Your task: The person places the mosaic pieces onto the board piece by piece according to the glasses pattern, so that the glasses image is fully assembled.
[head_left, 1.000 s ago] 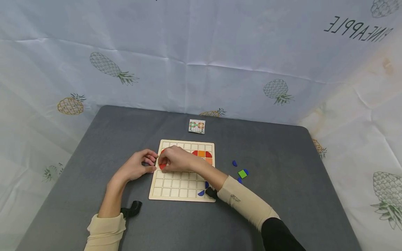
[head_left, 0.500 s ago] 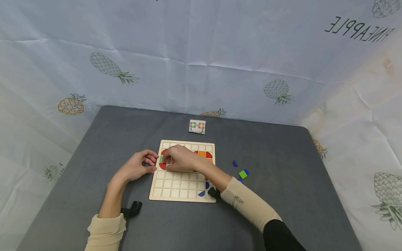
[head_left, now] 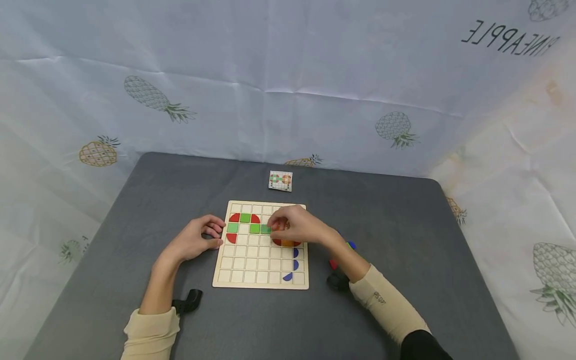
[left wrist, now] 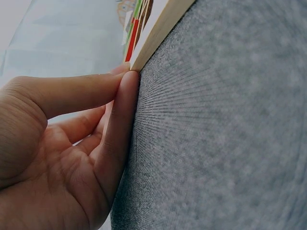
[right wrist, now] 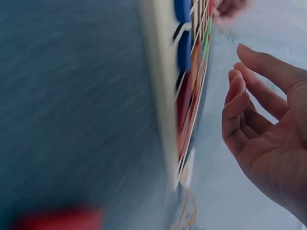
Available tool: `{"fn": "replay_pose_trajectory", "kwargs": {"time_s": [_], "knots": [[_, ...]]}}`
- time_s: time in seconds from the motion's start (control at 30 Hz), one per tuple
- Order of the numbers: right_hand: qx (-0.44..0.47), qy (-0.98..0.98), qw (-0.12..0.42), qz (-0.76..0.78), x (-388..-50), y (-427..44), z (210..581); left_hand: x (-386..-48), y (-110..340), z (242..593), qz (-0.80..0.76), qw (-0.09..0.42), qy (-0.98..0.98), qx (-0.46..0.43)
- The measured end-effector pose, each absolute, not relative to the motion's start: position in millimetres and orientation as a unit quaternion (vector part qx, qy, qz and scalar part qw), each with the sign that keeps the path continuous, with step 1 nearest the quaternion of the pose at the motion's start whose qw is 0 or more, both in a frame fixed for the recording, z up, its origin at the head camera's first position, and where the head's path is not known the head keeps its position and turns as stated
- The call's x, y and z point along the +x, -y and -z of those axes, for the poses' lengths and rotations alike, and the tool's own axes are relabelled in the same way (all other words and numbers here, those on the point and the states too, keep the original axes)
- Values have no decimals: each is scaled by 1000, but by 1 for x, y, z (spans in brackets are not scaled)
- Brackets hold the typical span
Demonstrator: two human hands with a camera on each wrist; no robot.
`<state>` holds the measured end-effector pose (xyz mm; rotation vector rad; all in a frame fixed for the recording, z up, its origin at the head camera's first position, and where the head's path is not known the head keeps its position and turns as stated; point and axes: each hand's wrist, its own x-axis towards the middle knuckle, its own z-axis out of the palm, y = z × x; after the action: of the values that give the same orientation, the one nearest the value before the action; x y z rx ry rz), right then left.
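Note:
A wooden grid board (head_left: 252, 265) lies flat on the grey table. In the head view, my left hand (head_left: 193, 237) rests beside its left side, and fingertips touch the board's edge (left wrist: 154, 42) in the left wrist view. My right hand (head_left: 299, 225) hovers over the board's upper right with fingers loosely bent; no piece shows between thumb and fingers in the right wrist view. Green squares (head_left: 245, 218) and rounded red pieces (head_left: 234, 218) form a shape at the upper left. Red and orange pieces (head_left: 286, 243) are partly covered by the right hand. Several blue pieces (head_left: 295, 265) sit lower right.
A small pattern card (head_left: 280, 181) lies behind the board. Right of the board, a red piece (head_left: 333, 263) and a blue piece (head_left: 351, 245) lie on the table, partly hidden by the right forearm. A white pineapple-print curtain (head_left: 252, 120) hangs behind the table.
My right hand has moved right, off the left part of the board, uncovering the green and red pieces there. The left hand stays at the board's edge.

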<state>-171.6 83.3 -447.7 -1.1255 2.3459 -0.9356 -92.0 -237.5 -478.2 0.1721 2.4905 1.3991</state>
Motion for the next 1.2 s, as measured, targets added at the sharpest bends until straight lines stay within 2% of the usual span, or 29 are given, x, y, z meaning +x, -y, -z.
{"fn": "replay_pose_trajectory", "kwargs": {"time_s": [0.6,0.93,1.2], "knots": [[-302,-877,187,323,-143,-215,452,-93,239,478,-477,142,-865,57],[-291,-882,191,317,-136,-266,461,-94,238,479,-479,146,-864,53],[-291,-875,213,322,-145,-283,466,-95,237,479,-483,149,-861,51]]}}
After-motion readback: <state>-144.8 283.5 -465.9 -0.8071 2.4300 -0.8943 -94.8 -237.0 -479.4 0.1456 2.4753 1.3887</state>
